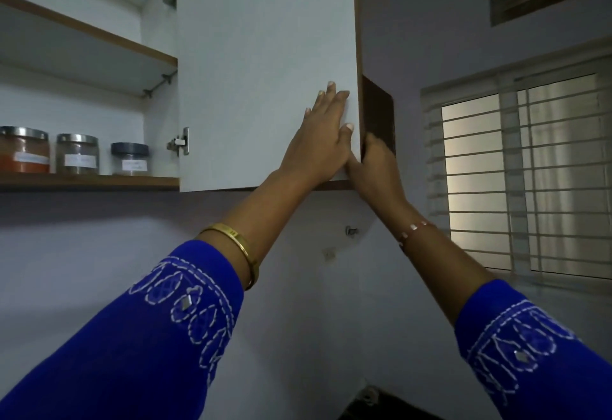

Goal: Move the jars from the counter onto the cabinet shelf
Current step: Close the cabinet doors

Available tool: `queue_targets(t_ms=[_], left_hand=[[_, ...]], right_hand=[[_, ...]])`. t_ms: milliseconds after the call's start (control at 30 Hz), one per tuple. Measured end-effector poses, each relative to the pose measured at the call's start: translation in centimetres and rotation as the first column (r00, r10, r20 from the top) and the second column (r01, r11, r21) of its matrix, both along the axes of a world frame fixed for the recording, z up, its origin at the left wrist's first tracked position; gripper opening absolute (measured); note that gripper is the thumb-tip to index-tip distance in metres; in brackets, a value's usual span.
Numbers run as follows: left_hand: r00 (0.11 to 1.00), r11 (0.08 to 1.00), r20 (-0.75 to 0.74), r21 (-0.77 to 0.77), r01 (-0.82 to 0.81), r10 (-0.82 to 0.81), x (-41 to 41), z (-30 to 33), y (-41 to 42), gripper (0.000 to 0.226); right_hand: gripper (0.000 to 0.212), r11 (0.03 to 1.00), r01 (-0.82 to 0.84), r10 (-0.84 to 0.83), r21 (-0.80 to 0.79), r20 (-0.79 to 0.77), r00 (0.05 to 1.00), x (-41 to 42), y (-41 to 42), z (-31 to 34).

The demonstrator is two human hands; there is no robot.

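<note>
Three labelled jars stand in a row on the lower cabinet shelf [99, 181] at the left: a steel-lidded jar of orange powder [24, 150], a steel-lidded jar of brownish contents [77, 154], and a smaller dark-lidded jar [129, 159]. The white cabinet door [258, 65] stands swung open. My left hand [319, 134] lies flat, fingers spread, against the door's inner face near its free edge. My right hand [376, 167] wraps around that edge at the lower corner, fingers hidden behind the door.
An upper shelf [86, 42] above the jars holds nothing visible. Two door hinges [180, 143] sit on the cabinet side. A barred window [526, 174] is at the right. A dark object [381, 403] shows at the bottom edge.
</note>
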State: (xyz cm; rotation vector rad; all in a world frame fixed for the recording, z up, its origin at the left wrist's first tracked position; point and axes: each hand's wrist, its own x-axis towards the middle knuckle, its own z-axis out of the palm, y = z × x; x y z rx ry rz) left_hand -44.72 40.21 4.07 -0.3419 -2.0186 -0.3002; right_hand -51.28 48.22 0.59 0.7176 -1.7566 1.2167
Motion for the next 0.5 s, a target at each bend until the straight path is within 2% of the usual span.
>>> queue_targets(t_ms=[67,300,500], left_hand=[[1.000,1.000,0.001,0.013,-0.009,0.009,-0.3,0.4,0.0,0.053],[0.997,0.992,-0.078,0.122,0.002,0.008,0.9,3.1,-0.8,0.057],[0.988,0.974,-0.155,0.221,0.053,-0.019,4.0,3.4,-0.8,0.080]], right_hand=[[0.038,0.992,-0.114,0.115,-0.054,0.016,0.993,0.3,-0.3,0.0],[0.028,0.925,-0.333,0.331,-0.181,-0.043,0.943,2.7,-1.8,-0.5],[0.016,0.864,-0.445,0.422,-0.236,-0.142,0.895,6.7,-4.6,-0.9]])
